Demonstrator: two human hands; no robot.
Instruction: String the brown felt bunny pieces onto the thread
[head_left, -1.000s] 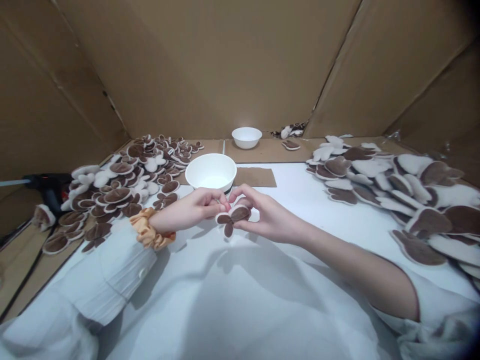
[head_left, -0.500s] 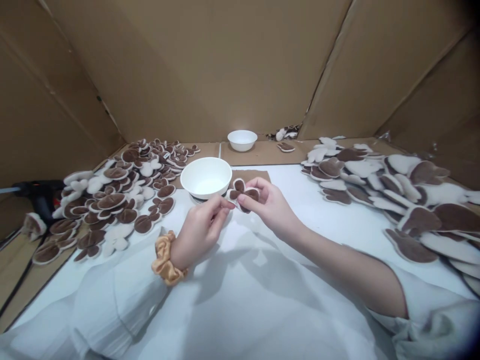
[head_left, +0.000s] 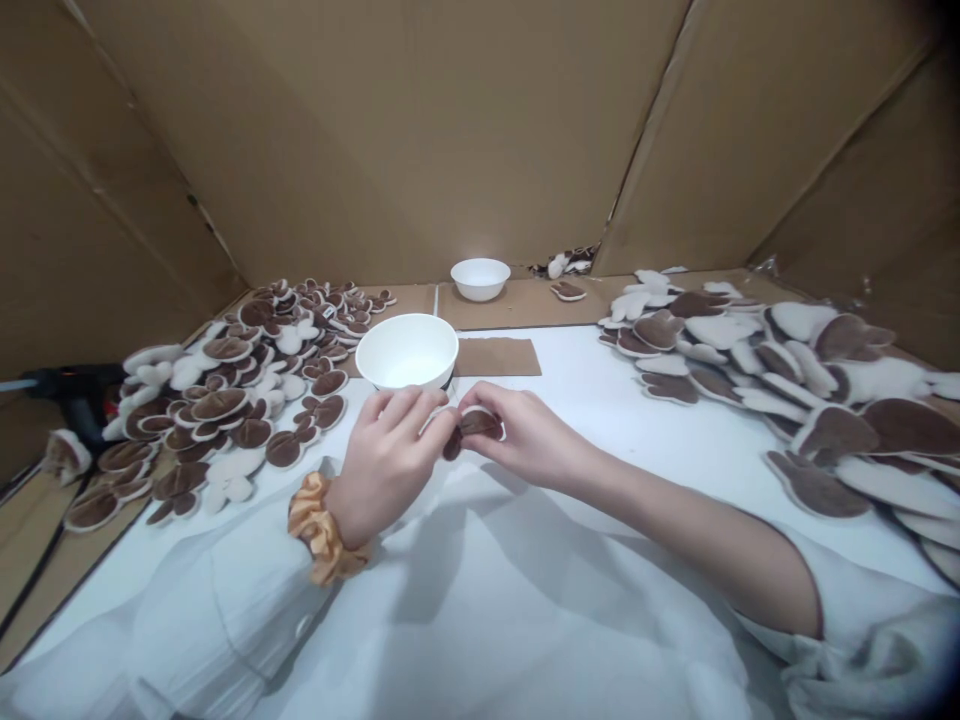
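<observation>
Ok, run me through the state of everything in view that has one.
Right hand: pinching the plush piece.
Left hand: fingers curled against that piece, grip partly hidden.
Plush piece: held up, partly covered.
Near bowl: upright.
Far bowl: upright.
Left-hand heap: loosely overlapping, mostly brown sides up.
Right-hand heap: overlapping, brown and white sides mixed.
Glue gun: unheld, stick protruding; on or off unclear.

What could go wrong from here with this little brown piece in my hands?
The small brown piece might slip: the right hand pinches it by the fingertips, and the left hand hides part of it.

The larger white bowl stands just beyond both hands, so a knuckle could knock it.

The black glue gun sits close to the left heap of pieces; if hot, which I can't tell, it might mark them.
</observation>
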